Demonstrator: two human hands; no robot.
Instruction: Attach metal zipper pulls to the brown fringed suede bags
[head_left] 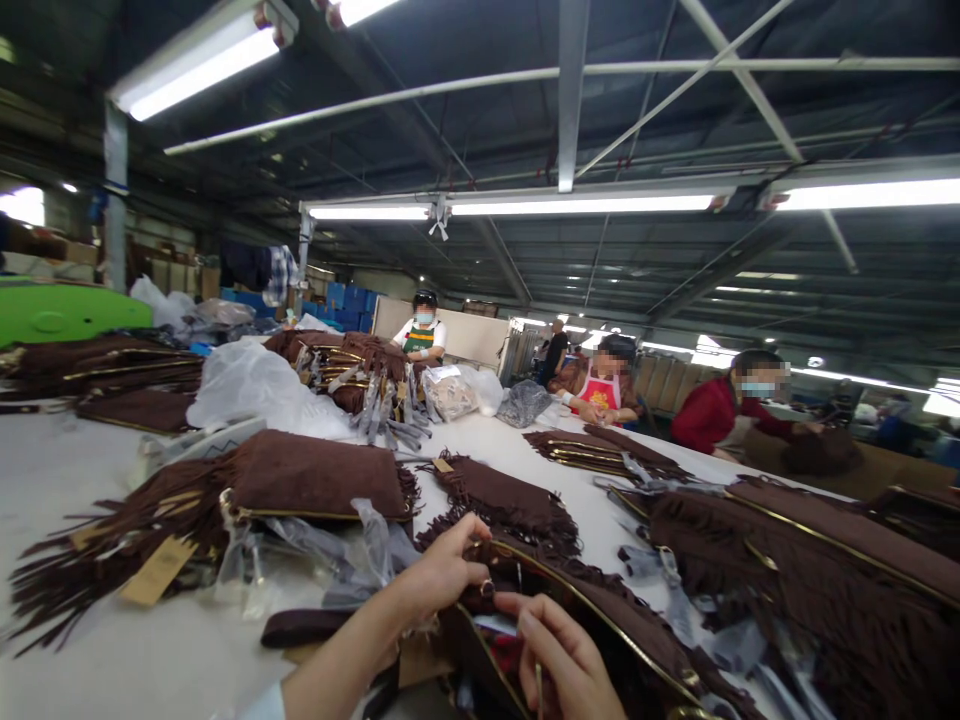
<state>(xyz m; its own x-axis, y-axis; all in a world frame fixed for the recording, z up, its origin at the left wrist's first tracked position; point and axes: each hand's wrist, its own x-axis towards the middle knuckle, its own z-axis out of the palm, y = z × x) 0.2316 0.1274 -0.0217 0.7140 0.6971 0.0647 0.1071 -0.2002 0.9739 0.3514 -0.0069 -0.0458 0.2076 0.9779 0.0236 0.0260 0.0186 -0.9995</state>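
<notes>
A brown suede fringed bag with a gold zipper edge lies at the near edge of the white table. My left hand pinches the bag's top edge near a small metal ring. My right hand grips the same bag just below, fingers curled at the opening. A strap lies under my left forearm. Another fringed brown bag with a paper tag rests to the left.
Many more brown fringed bags cover the table, with clear plastic wrapping among them. Three masked workers stand or sit at the far side. A green surface is at far left.
</notes>
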